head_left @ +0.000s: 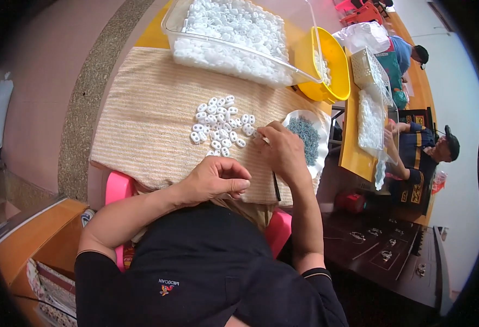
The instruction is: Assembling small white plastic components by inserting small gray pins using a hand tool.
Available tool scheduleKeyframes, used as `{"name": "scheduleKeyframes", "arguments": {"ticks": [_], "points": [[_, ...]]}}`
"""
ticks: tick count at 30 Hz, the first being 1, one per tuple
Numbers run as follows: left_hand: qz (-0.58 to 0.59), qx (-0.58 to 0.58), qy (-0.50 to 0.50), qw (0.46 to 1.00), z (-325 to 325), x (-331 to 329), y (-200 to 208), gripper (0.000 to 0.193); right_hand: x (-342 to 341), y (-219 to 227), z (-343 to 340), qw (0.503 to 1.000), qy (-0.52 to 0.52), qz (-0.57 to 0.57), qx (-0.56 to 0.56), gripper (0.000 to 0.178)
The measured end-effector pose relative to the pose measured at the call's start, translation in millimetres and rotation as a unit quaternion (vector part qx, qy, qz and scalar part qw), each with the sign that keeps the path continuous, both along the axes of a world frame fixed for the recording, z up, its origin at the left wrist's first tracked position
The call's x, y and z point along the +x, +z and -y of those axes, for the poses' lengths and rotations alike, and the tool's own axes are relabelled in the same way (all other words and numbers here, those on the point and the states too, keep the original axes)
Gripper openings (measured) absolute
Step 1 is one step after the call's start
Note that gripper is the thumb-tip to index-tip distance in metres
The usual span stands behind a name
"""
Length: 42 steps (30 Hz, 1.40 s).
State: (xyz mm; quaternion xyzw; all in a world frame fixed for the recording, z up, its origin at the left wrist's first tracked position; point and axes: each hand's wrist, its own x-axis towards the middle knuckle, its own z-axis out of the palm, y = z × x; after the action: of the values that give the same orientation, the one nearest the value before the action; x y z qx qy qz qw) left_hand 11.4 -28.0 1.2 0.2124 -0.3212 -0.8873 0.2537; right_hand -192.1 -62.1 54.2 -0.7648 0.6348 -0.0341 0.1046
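Note:
A loose pile of small white oval plastic pieces, each with two round holes (220, 121), lies on the striped beige cloth (147, 109) in front of me. My right hand (284, 148) is at the pile's right side, thumb and fingers closed at a white piece by its edge. My left hand (217, 177) hovers just below the pile with fingers curled and thumb drawn in; whatever it may hold is hidden. Beside my right hand stands a white plate (322, 133) heaped with tiny blue-grey bits (303, 136), too small to name.
Behind the pile stands a clear plastic bin (234, 46) full of white pieces, with a yellow tub (340, 82) at its right. A black stick-like object (276, 187) lies near the cloth's front edge. Two people work at another table (354, 147) to the right.

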Motion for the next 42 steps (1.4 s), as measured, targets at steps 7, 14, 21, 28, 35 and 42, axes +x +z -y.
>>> {"name": "scheduleKeyframes", "arguments": {"ticks": [7,14,21,28,35,42], "points": [[0.000,-0.014,-0.004,1.000,-1,0,1,0.014,6,-9,-2,0.999,0.013,-0.052,0.003,0.017],[0.005,-0.018,0.015,1.000,-5,-1,0,0.014,2,-12,-16,0.998,0.013,0.025,-0.063,0.010],[0.015,-0.073,0.008,0.997,-12,-2,-4,0.014,13,-11,-28,0.995,0.006,0.038,-0.093,0.016],[0.049,-0.253,-0.064,0.964,-24,2,11,0.013,31,-24,-37,0.982,0.088,0.136,-0.096,0.017],[0.005,-0.300,-0.097,0.949,-32,2,14,0.015,56,-33,-44,0.979,0.094,0.148,-0.108,0.019],[-0.006,-0.327,-0.113,0.938,-33,4,23,0.012,64,-31,-41,0.978,0.138,0.131,-0.089,0.018]]}}
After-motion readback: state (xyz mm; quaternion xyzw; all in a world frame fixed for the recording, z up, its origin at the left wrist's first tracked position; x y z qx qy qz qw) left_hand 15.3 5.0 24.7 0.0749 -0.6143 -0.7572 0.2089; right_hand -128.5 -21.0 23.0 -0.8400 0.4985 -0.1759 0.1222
